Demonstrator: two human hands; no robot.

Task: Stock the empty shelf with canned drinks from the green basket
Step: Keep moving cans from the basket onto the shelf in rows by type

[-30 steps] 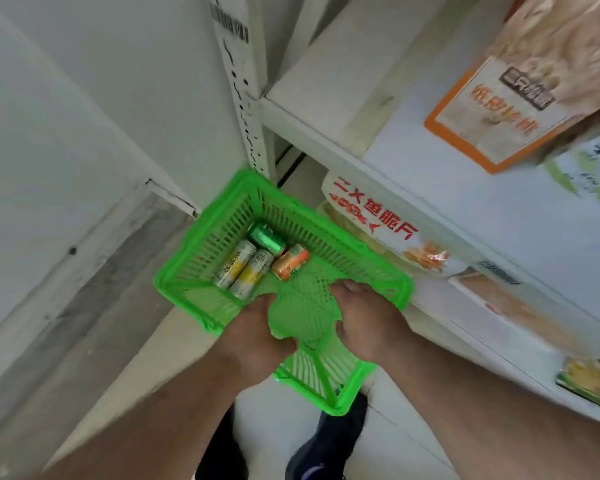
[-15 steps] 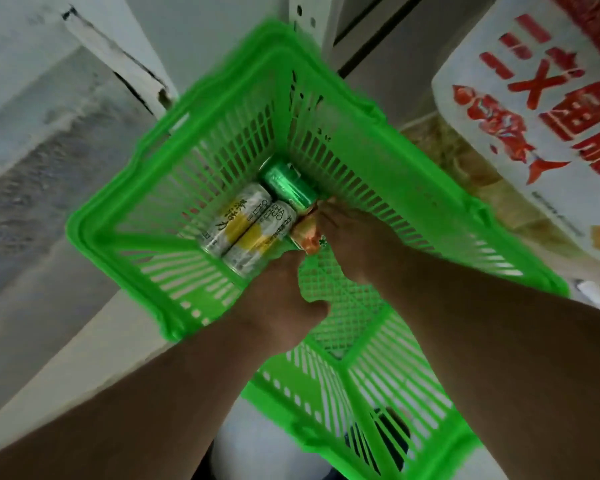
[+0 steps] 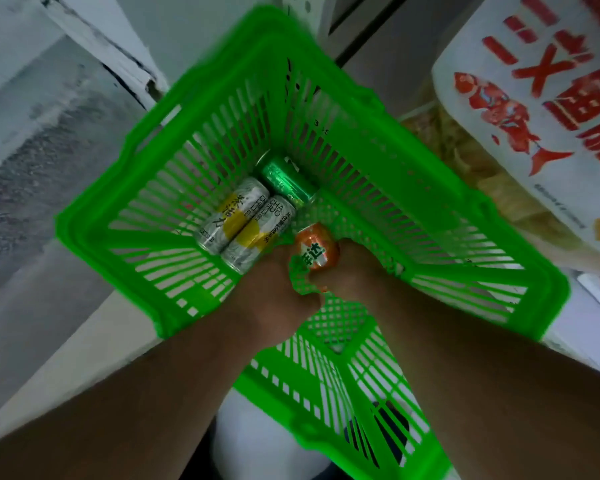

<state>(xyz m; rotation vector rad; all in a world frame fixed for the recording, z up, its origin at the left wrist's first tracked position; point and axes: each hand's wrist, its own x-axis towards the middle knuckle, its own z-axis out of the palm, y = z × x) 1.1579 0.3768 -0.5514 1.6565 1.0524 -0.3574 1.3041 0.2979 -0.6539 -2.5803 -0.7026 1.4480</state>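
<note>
The green basket [image 3: 125,233] fills the middle of the view, seen from above. On its floor lie two silver-and-yellow cans [image 3: 232,216] [image 3: 257,237] side by side, and a green can [image 3: 286,180] beyond them. My right hand [image 3: 359,271] is inside the basket, closed around an orange can [image 3: 316,251] tipped up off the floor. My left hand [image 3: 274,296] is also inside, with curled fingers against the near end of the closer silver-and-yellow can. Whether it grips anything is hidden. The empty shelf is out of view.
A white snack bag with red characters [image 3: 534,98] lies on a shelf at the right, close to the basket's right rim. A white perforated shelf upright [image 3: 300,5] stands behind the basket. A grey wall and floor are at the left. My shoes [image 3: 378,434] show through the mesh.
The view has dropped close over the basket. Both hands left its near rim and went inside. My right hand closed on the orange can and has tipped it up toward me.
</note>
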